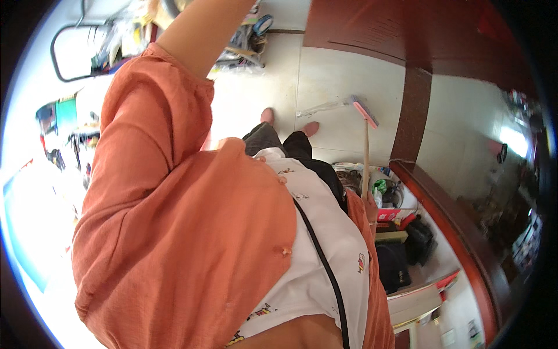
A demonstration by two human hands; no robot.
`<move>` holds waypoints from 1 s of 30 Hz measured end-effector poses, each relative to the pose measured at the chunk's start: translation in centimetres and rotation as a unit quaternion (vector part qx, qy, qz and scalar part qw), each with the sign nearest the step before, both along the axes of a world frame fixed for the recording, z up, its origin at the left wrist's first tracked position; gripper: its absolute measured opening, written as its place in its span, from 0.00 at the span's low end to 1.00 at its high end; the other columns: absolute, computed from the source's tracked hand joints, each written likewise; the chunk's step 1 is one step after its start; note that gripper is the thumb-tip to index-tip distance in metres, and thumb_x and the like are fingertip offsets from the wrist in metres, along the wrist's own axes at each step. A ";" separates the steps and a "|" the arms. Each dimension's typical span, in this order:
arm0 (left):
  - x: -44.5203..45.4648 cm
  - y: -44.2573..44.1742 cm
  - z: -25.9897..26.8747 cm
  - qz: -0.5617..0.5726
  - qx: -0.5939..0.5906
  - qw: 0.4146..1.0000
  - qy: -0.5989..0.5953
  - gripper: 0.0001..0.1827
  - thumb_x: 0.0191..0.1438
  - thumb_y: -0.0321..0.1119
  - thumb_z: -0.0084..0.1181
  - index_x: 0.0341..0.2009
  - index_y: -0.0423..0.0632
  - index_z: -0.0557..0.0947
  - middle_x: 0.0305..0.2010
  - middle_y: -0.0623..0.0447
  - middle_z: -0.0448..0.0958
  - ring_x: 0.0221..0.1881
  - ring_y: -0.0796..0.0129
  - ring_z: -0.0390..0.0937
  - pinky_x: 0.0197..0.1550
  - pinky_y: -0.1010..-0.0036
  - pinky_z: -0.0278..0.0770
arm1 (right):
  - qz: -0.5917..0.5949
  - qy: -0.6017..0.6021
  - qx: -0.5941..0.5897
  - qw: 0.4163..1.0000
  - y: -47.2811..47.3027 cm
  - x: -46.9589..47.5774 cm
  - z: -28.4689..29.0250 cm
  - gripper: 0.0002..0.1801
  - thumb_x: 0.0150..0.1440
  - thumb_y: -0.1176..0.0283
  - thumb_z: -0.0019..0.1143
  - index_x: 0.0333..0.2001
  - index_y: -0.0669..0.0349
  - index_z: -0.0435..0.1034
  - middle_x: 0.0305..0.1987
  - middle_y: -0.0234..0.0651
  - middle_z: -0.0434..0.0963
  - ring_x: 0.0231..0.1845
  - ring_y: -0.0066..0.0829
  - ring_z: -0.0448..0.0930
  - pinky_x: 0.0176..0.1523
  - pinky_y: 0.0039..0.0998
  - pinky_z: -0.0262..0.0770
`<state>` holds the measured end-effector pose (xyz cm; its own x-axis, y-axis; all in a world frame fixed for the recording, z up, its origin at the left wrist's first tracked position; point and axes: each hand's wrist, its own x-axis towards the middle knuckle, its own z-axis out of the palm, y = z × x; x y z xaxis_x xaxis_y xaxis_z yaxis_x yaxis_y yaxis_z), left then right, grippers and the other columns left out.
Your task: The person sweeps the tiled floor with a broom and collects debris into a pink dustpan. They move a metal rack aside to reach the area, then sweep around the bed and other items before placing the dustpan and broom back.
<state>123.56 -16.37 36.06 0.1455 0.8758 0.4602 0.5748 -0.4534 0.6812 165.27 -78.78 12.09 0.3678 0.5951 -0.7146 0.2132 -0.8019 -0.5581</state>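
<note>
My right hand (370, 209) grips the pale handle of a long-handled scrub brush (366, 152) at my right side. The brush has a pink head with blue-purple bristles and is at the floor past my right foot. My left arm reaches forward and up, and its hand is out of view beyond the top edge. A crumpled strip of clear plastic (322, 108) lies on the tiles beside the bristles, in front of my feet.
A dark red wooden door (357, 30) stands ahead on the right. Boxes and bags (392, 235) fill the space beside my right arm, along a red-brown wooden frame (453, 244). A cluttered rack (248, 48) stands ahead; more clutter (122, 43) lies to the left.
</note>
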 end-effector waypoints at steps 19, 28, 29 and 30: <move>-23.5 -68.9 -14.9 0.366 -0.392 0.822 0.194 0.24 0.53 0.34 0.58 0.55 0.48 0.74 0.52 0.45 0.76 0.54 0.52 0.74 0.56 0.60 0.71 | 0.042 0.120 -0.116 0.985 17.5 -1.4 0.6 0.32 0.59 0.74 0.52 0.67 0.57 0.56 0.23 0.32 0.71 0.16 0.22 0.68 0.16 0.25 0.61; -48.0 -82.2 -7.4 0.603 -0.255 0.636 0.408 0.36 0.49 0.48 0.64 0.60 0.46 0.69 0.60 0.47 0.71 0.62 0.53 0.66 0.66 0.60 0.59 | 0.078 0.130 -0.104 0.983 15.0 -11.8 -0.3 0.31 0.59 0.75 0.52 0.67 0.55 0.56 0.23 0.31 0.69 0.15 0.22 0.67 0.16 0.24 0.61; -51.1 -83.6 -7.0 0.602 -0.290 0.626 0.402 0.39 0.48 0.52 0.63 0.61 0.46 0.68 0.62 0.47 0.69 0.64 0.54 0.64 0.67 0.60 0.57 | 0.076 0.131 -0.103 0.983 14.1 -13.0 -0.2 0.31 0.59 0.75 0.52 0.67 0.55 0.56 0.22 0.31 0.69 0.15 0.22 0.67 0.16 0.24 0.60; -54.3 -84.9 -7.6 0.600 -0.325 0.618 0.391 0.42 0.48 0.55 0.62 0.62 0.46 0.67 0.64 0.47 0.68 0.66 0.55 0.62 0.68 0.61 0.56 | 0.074 0.128 -0.098 0.984 13.1 -14.2 -0.2 0.31 0.59 0.75 0.52 0.67 0.55 0.56 0.22 0.31 0.69 0.15 0.22 0.67 0.16 0.24 0.60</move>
<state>69.26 -101.29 28.48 -0.8325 0.5323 0.1538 0.5004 0.8415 -0.2039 151.09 -65.72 11.93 0.0796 0.4694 -0.8794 0.2082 -0.8706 -0.4458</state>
